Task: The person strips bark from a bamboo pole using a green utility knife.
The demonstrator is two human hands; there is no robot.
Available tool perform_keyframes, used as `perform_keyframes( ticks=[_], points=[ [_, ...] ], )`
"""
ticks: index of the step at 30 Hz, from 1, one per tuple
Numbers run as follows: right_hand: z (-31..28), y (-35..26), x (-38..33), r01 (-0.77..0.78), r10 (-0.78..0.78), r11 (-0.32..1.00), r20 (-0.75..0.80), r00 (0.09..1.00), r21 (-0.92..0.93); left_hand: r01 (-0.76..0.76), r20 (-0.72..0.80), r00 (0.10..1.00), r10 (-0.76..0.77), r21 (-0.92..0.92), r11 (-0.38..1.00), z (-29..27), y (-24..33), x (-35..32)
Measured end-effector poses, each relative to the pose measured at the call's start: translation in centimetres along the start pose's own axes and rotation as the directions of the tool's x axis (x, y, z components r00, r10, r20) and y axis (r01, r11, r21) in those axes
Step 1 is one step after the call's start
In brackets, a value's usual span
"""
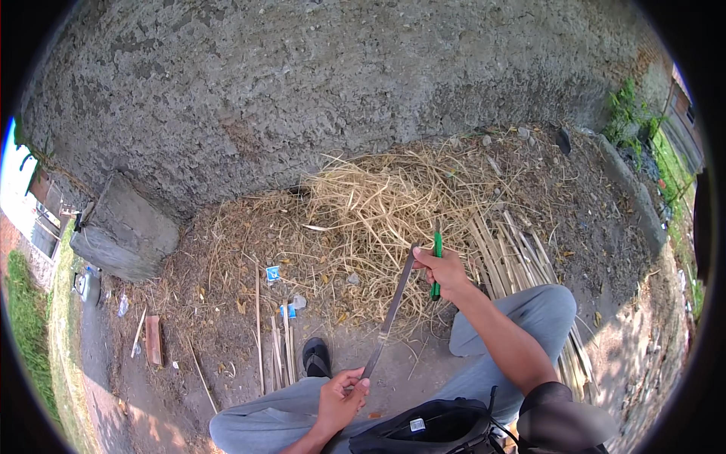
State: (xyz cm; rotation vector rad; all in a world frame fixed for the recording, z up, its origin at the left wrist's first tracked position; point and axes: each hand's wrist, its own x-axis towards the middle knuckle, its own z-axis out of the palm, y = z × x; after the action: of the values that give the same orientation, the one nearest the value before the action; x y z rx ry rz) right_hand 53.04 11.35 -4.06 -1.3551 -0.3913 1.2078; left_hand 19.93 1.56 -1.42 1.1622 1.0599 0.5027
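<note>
My left hand, low in the middle, grips the near end of a long, narrow, dark flat strip. The strip slants up to the right, where my right hand pinches its far end between thumb and finger. That same hand also holds a green-handled utility knife, upright, its tip pointing away from me. Whether the strip is metal or wood I cannot tell. Beyond both hands lies a heap of pale, curly shavings. Long split sticks lie beside my right knee.
A rough grey wall rises behind the heap. A concrete block leans at the left, with a reddish brick nearer me. Thin sticks lie by my sandalled foot. A black bag rests at my lap.
</note>
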Motion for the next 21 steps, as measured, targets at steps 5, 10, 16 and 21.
perform_keyframes(
  ticks=[5, 10, 16, 21],
  points=[
    [0.42, 0.26, -0.24, -0.014, 0.014, 1.000, 0.005, 1.000, 0.008, 0.050, -0.005, 0.999, -0.050, -0.063, 0.997, -0.13, 0.24, 0.08],
    [0.39, 0.90, 0.02, -0.023, 0.023, 1.000, 0.031, 0.999, -0.019, 0.023, -0.013, 1.000, -0.024, -0.072, 0.997, -0.12, -0.10, 0.14],
    [0.59, 0.90, -0.05, 0.031, -0.028, 0.998, 0.074, 0.997, -0.048, 0.039, -0.018, 0.999, -0.041, -0.077, 0.996, -0.15, 0.24, 0.03],
    [0.29, 0.92, 0.18, 0.005, -0.012, 0.998, 0.129, 0.992, 0.056, 0.036, -0.008, 0.999, -0.037, -0.114, 0.993, -0.21, 0.24, 0.08]
  ],
)
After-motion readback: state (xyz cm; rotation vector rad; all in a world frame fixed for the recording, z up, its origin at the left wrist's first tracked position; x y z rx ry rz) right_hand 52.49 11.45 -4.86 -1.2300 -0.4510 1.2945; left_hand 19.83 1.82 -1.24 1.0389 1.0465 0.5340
